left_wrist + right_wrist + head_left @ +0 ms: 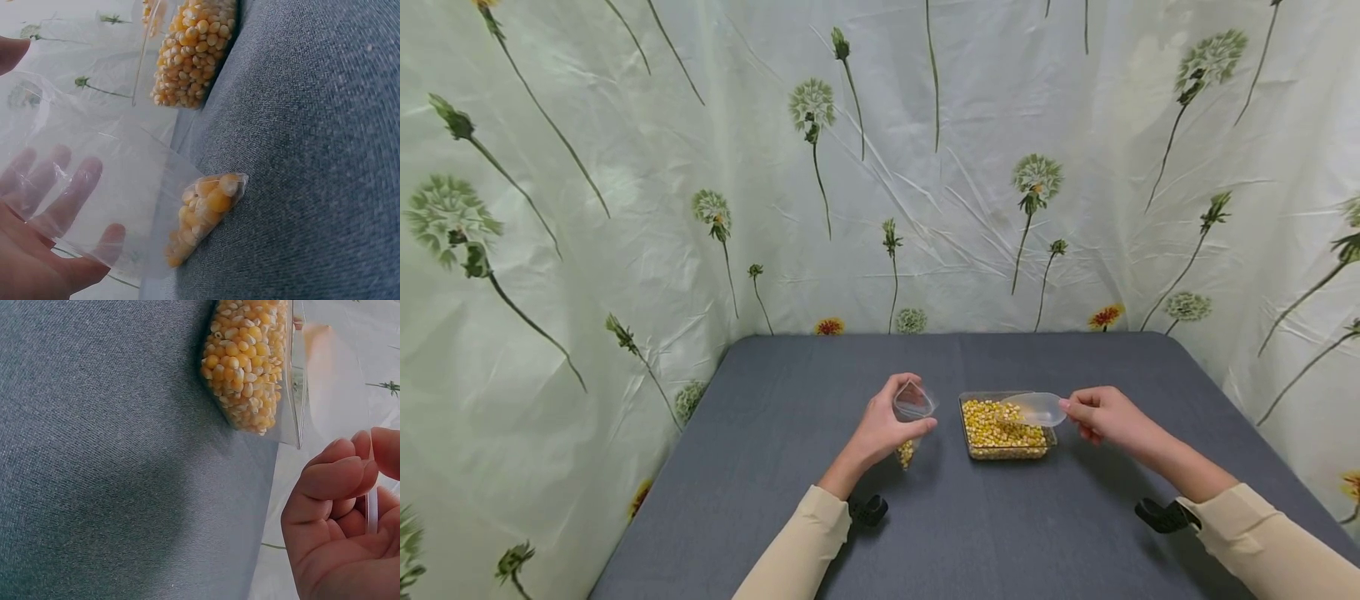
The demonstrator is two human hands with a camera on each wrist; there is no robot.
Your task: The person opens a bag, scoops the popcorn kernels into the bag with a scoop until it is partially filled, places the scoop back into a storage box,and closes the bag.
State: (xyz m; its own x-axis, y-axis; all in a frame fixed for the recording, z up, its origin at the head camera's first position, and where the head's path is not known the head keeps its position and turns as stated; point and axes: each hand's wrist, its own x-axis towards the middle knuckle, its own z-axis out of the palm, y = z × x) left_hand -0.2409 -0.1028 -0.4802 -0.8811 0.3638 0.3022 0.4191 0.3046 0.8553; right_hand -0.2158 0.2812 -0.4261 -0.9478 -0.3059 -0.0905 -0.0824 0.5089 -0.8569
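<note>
A clear plastic bag [125, 181] hangs from my left hand [883, 427], its mouth spread wide by the fingers and thumb. Some corn kernels [203, 209] are bunched in the bag's bottom corner, close over the table. In my right hand [1105, 415] is the handle of a translucent scoop [1037, 409], pinched between thumb and curled fingers. The scoop's front end dips over the corn in a clear rectangular container [1009, 455], which is filled with yellow and white corn kernels [988, 421]. That container stands to the right of the bag.
A dark grey cloth covers the table [1015, 533]. Behind it and at the sides hangs a pale curtain [955, 192] printed with dandelions. Each wrist carries a black strap, with the left strap [868, 510] hanging low over the cloth.
</note>
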